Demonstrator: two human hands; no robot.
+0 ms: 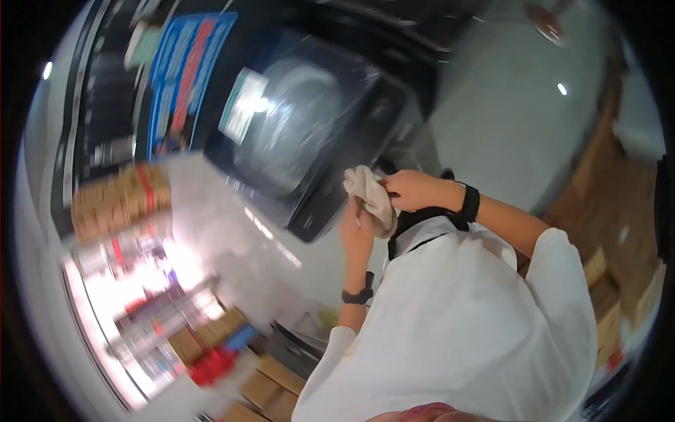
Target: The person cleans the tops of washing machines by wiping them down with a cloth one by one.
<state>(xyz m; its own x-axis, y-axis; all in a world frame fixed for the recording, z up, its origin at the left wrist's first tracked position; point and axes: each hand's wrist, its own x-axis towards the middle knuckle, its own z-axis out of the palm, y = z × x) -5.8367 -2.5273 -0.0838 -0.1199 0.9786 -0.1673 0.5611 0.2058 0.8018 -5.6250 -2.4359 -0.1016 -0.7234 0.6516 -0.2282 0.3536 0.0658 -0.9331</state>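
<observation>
A crumpled beige cloth [373,195] is bunched up between my two hands in front of my body. My left hand [356,228] grips its near left side, fingers closed on the fabric. From the other side, my right hand [415,190] pinches the cloth with bent fingers. Just beyond the hands stands a dark top-loading washing machine [330,190]. Its glossy lid [299,116] looks shut and carries a green-and-white label [242,105]. The cloth's folds partly hide the fingertips.
A blue poster with red lettering [186,84] is behind the machine on the left. Taped cardboard cartons [121,202] stand nearby, with more boxes [267,387] and a red bag [212,366] at lower left. Pale shiny floor [513,105] lies to the right.
</observation>
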